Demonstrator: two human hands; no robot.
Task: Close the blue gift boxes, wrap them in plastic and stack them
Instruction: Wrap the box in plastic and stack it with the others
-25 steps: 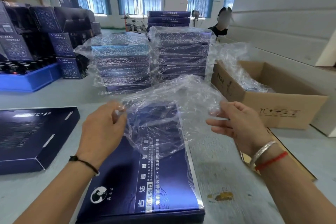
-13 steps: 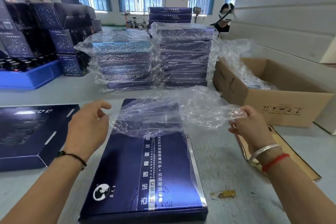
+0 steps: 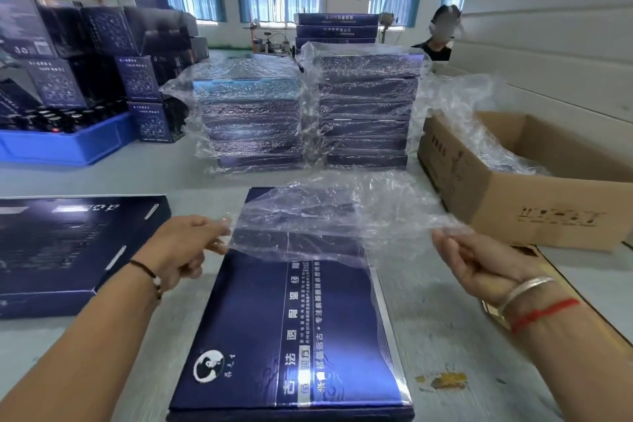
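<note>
A closed blue gift box (image 3: pixel 291 325) lay flat on the grey table (image 3: pixel 445 336), its far end under a clear plastic bag (image 3: pixel 335 216) stretched wide above it. The left hand (image 3: pixel 185 247) reached in from the box's left side, fingertips pinching the bag's left edge; the right hand (image 3: pixel 479 260), palm turned inward, pinched the right edge. Beyond stood two stacks of wrapped boxes (image 3: pixel 308 116), with an open cardboard carton (image 3: pixel 513 195) holding more plastic at right.
</note>
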